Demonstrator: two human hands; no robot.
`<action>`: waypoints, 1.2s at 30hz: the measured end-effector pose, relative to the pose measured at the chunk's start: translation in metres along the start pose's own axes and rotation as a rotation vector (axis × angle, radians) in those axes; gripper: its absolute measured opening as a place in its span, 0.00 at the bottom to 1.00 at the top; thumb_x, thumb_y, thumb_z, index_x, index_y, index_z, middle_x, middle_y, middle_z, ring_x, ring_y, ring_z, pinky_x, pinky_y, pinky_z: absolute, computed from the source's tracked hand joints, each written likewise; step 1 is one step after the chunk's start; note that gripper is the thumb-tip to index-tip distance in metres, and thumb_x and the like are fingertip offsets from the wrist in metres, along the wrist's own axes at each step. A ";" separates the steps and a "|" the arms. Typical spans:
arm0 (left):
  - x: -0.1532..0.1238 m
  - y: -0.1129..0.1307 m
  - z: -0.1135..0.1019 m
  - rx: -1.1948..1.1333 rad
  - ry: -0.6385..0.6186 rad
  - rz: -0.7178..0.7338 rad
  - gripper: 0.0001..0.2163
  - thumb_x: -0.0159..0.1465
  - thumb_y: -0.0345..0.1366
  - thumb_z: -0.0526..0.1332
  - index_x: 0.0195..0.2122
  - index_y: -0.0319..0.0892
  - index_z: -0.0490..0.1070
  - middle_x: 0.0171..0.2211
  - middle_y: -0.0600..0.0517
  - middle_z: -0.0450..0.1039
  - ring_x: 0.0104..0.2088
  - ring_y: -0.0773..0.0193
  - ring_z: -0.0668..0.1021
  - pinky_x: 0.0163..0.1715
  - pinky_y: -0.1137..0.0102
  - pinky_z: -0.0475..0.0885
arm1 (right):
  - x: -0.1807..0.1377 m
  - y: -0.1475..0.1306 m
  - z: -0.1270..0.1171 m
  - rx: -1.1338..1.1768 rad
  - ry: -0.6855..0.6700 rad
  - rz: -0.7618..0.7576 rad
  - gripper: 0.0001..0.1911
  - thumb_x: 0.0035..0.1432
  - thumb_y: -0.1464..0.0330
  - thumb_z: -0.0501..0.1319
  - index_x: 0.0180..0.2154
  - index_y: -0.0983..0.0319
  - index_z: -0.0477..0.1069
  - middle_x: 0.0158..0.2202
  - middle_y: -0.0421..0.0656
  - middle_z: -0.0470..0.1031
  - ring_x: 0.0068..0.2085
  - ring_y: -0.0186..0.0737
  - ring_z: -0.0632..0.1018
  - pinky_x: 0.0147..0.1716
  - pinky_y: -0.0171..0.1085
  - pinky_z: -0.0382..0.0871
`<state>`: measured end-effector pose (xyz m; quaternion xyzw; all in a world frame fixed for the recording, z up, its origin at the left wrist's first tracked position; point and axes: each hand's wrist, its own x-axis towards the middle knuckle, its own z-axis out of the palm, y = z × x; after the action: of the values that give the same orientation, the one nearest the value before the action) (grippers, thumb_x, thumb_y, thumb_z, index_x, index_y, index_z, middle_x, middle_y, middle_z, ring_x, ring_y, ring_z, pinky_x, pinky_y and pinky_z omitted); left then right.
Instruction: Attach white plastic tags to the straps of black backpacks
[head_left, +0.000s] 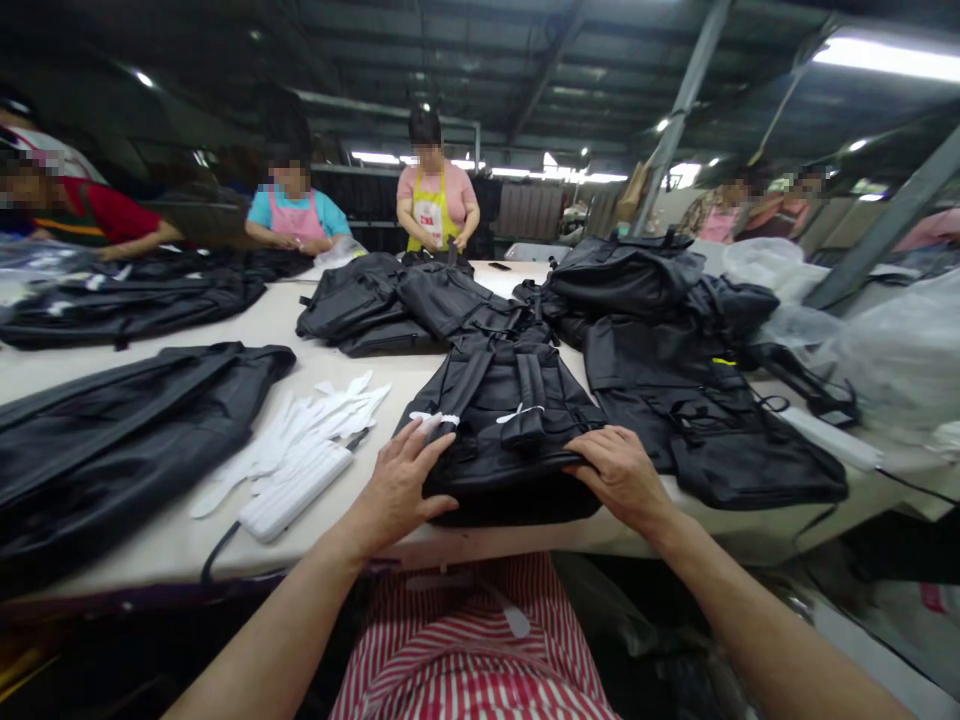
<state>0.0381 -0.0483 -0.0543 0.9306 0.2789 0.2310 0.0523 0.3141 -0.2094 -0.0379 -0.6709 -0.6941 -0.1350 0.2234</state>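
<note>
A black backpack [502, 400] lies on the table right in front of me, its shoulder straps facing up. White tags [435, 418] hang at its straps. My left hand [409, 475] rests on the bag's near left corner, fingers spread and thumb apart. At the near right corner, my right hand [619, 470] grips the bag's edge, with the fingers on top and the thumb below. Left of the bag, a pile of white paper strips [300, 435] lies beside a white power strip [296, 490].
More black bags lie at the left [127, 430], beyond mine [360, 300] and at the right [720, 430]. Clear plastic bags [900, 340] are heaped far right. Several co-workers stand around the table, one in a yellow apron [435, 210]. A second white power strip [832, 438] lies at the right.
</note>
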 end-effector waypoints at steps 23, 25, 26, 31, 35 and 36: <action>0.001 0.038 0.032 0.174 -0.083 0.262 0.09 0.56 0.30 0.58 0.37 0.45 0.73 0.46 0.50 0.73 0.55 0.52 0.66 0.57 0.53 0.50 | -0.062 0.031 0.041 -0.091 0.073 0.068 0.21 0.50 0.73 0.59 0.48 0.63 0.67 0.48 0.47 0.70 0.53 0.47 0.65 0.52 0.45 0.56; 0.007 0.036 0.027 0.183 -0.006 0.259 0.08 0.56 0.28 0.56 0.34 0.44 0.72 0.42 0.51 0.75 0.53 0.54 0.69 0.58 0.53 0.49 | -0.059 0.033 0.037 -0.084 0.098 0.031 0.18 0.52 0.72 0.58 0.47 0.62 0.68 0.46 0.47 0.72 0.51 0.46 0.66 0.52 0.45 0.56; 0.011 0.035 0.023 0.191 0.039 0.257 0.08 0.57 0.28 0.56 0.34 0.44 0.71 0.40 0.51 0.75 0.51 0.55 0.70 0.58 0.53 0.48 | -0.055 0.034 0.034 -0.082 0.119 0.017 0.17 0.53 0.70 0.58 0.47 0.62 0.68 0.45 0.46 0.72 0.51 0.45 0.67 0.52 0.45 0.56; 0.034 0.042 0.009 0.320 0.128 0.192 0.05 0.57 0.29 0.55 0.33 0.43 0.68 0.35 0.50 0.75 0.50 0.53 0.70 0.56 0.50 0.47 | -0.034 0.037 0.020 -0.084 0.143 0.029 0.21 0.54 0.67 0.58 0.50 0.63 0.65 0.46 0.48 0.70 0.50 0.47 0.67 0.51 0.45 0.56; 0.037 0.051 0.019 0.417 -0.062 0.208 0.07 0.54 0.25 0.54 0.30 0.43 0.67 0.28 0.50 0.71 0.39 0.55 0.73 0.52 0.53 0.54 | -0.036 0.042 0.032 -0.098 0.065 -0.058 0.17 0.54 0.69 0.58 0.48 0.62 0.68 0.42 0.47 0.72 0.46 0.45 0.68 0.49 0.44 0.57; 0.036 0.051 0.025 0.427 -0.078 0.207 0.07 0.55 0.25 0.54 0.30 0.43 0.67 0.28 0.51 0.71 0.37 0.55 0.73 0.51 0.55 0.56 | -0.040 0.044 0.039 -0.111 0.078 -0.062 0.15 0.55 0.70 0.57 0.47 0.62 0.68 0.42 0.46 0.72 0.46 0.45 0.68 0.48 0.44 0.57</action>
<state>0.1018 -0.0710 -0.0503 0.9525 0.2225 0.1347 -0.1586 0.3529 -0.2220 -0.0961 -0.6547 -0.6966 -0.2063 0.2085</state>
